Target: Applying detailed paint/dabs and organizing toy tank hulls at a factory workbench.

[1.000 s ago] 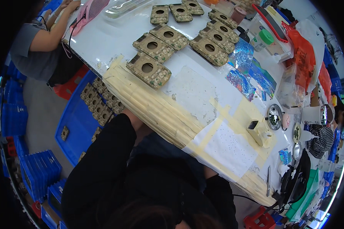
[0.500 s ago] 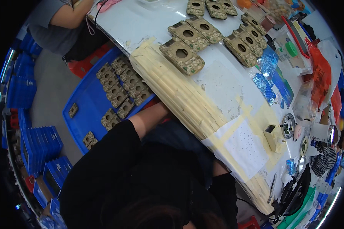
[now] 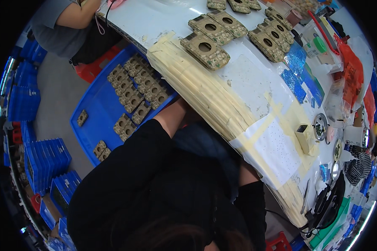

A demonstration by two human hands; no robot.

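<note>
Both hands are out of sight under the worktop's (image 3: pixel 159 25) near edge, only the left forearm (image 3: pixel 171 118) and right forearm (image 3: pixel 248 172) showing, so can't tell if either grip is wide, narrow or loaded. Nearest hull on the worktop, a camo toy tank hull (image 3: pixel 214 53), sits just inside the near edge, toward the near-left corner, turret hole up. Probably parked there for easy reach, and flat so the ring opening stays accessible. Long axis runs roughly along the near edge; the dark-panel end of the two hulls beside it (image 3: pixel 220 35) points toward the near-left corner. Can't say which end is the bow. More hulls (image 3: pixel 264 51) stand farther in, close-packed, similar heading, likely to save space. Cream tape padding (image 3: pixel 213 104) wraps the near edge, presumably to cushion arms. Speckled white paper (image 3: pixel 282 157) is taped by that edge, likely as surface protection. Blue tray (image 3: pixel 98 133) sits below, by the near edge's left half; tray hulls (image 3: pixel 127 130) lie mostly grouped toward its worktop side, long axes roughly parallel to its upper-left edge, holes up.
</note>
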